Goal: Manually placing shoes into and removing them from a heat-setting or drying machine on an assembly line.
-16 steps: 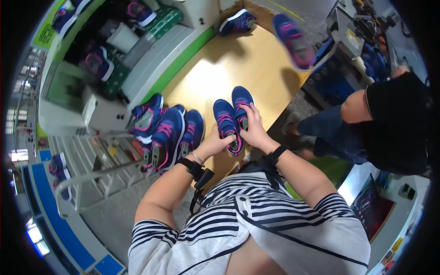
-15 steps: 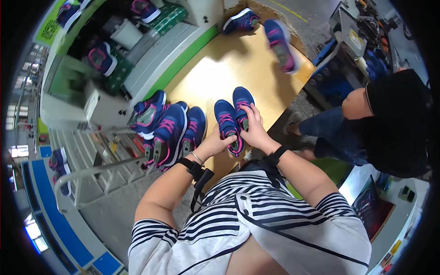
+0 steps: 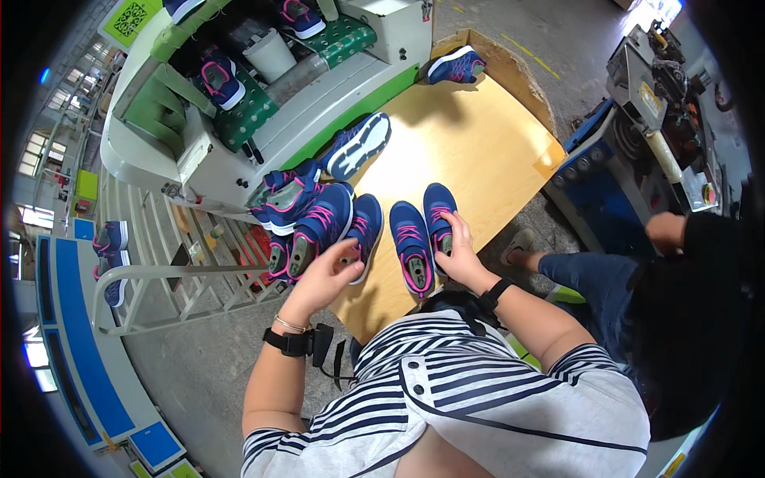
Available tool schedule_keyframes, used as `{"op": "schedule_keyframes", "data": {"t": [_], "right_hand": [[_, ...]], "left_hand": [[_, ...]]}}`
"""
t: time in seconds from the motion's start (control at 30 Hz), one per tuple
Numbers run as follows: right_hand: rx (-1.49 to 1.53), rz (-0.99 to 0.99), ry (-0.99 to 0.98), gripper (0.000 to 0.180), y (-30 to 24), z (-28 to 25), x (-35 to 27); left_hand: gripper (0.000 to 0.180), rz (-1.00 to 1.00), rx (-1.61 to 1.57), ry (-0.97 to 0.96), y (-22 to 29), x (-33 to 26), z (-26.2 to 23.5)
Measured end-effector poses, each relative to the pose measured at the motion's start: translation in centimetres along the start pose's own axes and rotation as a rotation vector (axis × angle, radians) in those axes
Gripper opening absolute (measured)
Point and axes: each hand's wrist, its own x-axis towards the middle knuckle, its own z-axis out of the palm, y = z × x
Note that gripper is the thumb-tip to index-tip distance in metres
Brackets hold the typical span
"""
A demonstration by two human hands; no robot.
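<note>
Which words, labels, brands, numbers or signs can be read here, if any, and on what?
None can be read clearly.
Green sign at upper left: a black code pattern; any words too small.
Yellow label on the machine at right: too small to read.

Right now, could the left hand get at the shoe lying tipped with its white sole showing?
Probably yes: the left hand looks empty and the tipped shoe is mostly uncovered, though the nearer shoes stand in between, so it would likely need to pass over them.
</note>
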Motion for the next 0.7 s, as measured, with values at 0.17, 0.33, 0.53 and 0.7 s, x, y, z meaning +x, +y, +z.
{"op": "schedule_keyframes", "data": {"t": [0.17,0.33,0.53,0.7], "right_hand": [[-0.061,-0.001,-0.07,0.082,-0.4,-0.9,0.5],[-0.133,0.0,-0.208,0.092,0.0,-2.2,1.0],[-0.022,-0.001,-0.153,0.085,-1.2,-2.1,0.9],[0.587,0.318,0.02,0.074,-1.6,-6.4,0.7]], "left_hand": [[0.043,0.122,-0.179,0.163,1.5,2.6,-3.0],[0.045,0.019,0.121,0.089,8.6,9.2,-4.5],[0.067,-0.308,0.836,0.388,3.1,25.3,-9.6],[0.099,-0.316,0.672,0.157,-1.2,29.6,-10.6]]}}
